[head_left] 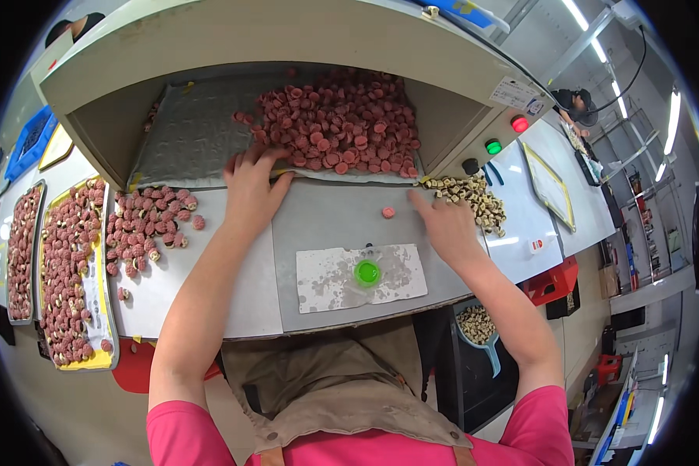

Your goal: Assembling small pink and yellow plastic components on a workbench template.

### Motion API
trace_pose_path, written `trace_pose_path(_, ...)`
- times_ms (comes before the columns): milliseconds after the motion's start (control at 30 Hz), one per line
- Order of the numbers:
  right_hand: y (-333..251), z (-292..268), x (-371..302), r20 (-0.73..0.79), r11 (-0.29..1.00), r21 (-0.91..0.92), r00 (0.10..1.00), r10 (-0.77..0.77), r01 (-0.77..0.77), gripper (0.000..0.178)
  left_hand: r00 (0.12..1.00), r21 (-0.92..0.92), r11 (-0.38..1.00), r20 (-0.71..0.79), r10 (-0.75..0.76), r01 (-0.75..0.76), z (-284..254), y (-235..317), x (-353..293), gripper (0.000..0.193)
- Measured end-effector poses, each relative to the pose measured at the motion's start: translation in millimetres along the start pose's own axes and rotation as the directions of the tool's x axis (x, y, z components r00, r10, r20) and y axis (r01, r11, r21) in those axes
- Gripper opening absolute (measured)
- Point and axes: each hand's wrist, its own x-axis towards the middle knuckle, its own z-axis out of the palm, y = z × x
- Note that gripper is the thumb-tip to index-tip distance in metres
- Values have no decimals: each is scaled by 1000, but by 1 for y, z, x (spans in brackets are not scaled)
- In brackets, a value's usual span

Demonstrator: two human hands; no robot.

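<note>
Head view, left hand with fingers spread at the mouth of a beige box, beside heaped red cups, right hand at a pile of cream-and-brown pieces, its grip impossible to tell, one pink piece between the hands, green pot on a white sheet.

- Left hand: its fingertips reach the box's front edge; whether they pinch anything cannot be told.
- Right hand: it hides part of the pale pieces near the bench's right end; any touch is unclear.
- Red cups: the rear ones sink into shadow under the box's roof.
- Green pot: its contents are too small to tell.
- Red stool: the bench's left front corner and the left forearm cover most of it.
- Shirt: cut off by the lower edge.
- Co-worker: beyond the bench's right end, hands too small to read.
- Far shelves: goods blurred.
</note>
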Motion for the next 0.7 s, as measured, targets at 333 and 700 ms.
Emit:
trace_pose_path(333,-9,9,27,244,983,-172,969,-24,67,36,1000,-7,1000,10,16,-16,9,-3,0,35)
trace_pose_path(700,25,14,17,-18,999,35,1000,-22,23,27,1000,3,1000,18,22,-22,6,9,4,34)
